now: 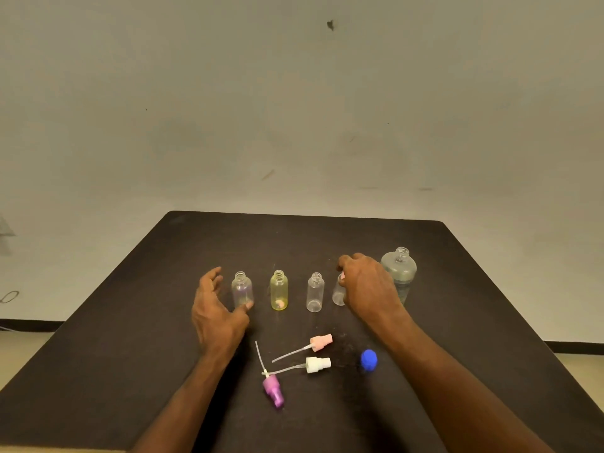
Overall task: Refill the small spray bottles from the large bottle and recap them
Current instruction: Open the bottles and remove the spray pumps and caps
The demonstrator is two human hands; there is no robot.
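From the head camera, a dark table (130, 322) stands against a pale wall (294, 109). Four small bottles stand upright in a row across the middle, all uncapped: a purple-tinted bottle (242, 289) at the left, then a yellow bottle (279, 291), then a clear bottle (315, 293), then a fourth small bottle (338, 294) partly hidden by the right hand. The large bottle (399, 273) stands upright just behind and to the right of that hand, its threaded neck bare.

The left hand (215, 308) is spread open beside the purple-tinted bottle — fingers splayed to its left, the thumb tip at or against its base, nothing held. The right hand (366, 286) is curled over the fourth small bottle, fingers closed around its upper part; something pink shows at its neck under the fingers, too hidden to name.

Nearer the person, loose tops lie on their sides: a pink sprayer (318, 342) and a white sprayer (316, 364), each with its thin tube pointing left, and a purple sprayer (273, 389) with its tube angled up and away. A blue cap (369, 359) sits apart to the right, close to the right forearm.
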